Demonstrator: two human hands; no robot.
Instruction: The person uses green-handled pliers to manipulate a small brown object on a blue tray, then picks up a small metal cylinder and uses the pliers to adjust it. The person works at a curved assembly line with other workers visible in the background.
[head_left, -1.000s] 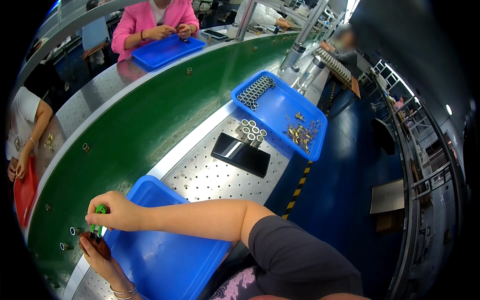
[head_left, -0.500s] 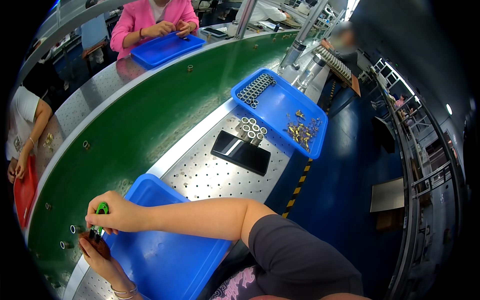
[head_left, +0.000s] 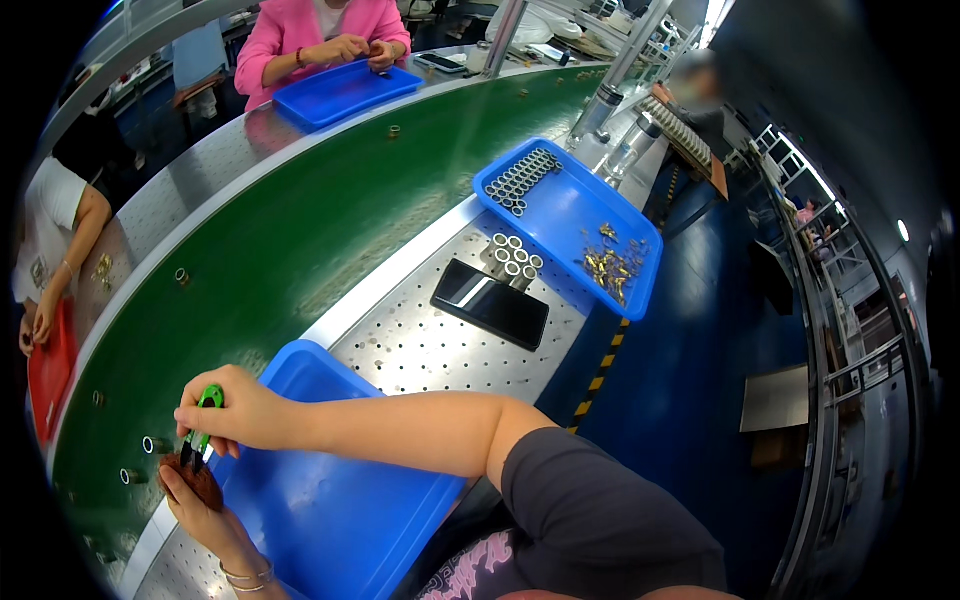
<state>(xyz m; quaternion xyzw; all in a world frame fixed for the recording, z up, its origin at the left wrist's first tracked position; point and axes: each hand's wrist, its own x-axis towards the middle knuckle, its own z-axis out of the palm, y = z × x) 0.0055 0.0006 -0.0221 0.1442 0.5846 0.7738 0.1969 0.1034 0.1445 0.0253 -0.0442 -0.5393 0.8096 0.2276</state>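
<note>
My right hand (head_left: 237, 405), closed, grips green-handled thread snips (head_left: 209, 398). Their dark blades point down to a brown, rough-looking rounded piece (head_left: 203, 486), whose exact kind I cannot make out. My left hand (head_left: 205, 520) is wrapped round that brown piece from below. Both hands are at the left end of a blue tray (head_left: 330, 520), near the belt's edge. Two short metal sleeves (head_left: 152, 445) rest on the green belt just beyond my hands.
A second blue tray (head_left: 565, 215) holds rows of metal rings and a heap of small brass-coloured parts (head_left: 613, 268). Beside it are a black phone (head_left: 490, 304) and several upright metal sleeves (head_left: 513, 262). Across the green belt (head_left: 250, 270) two people work at a blue and a red tray.
My right hand has lifted slightly with the snips, and more of their blades shows above the brown piece. The left hand stays nearly in place. The whole view has shifted a little.
</note>
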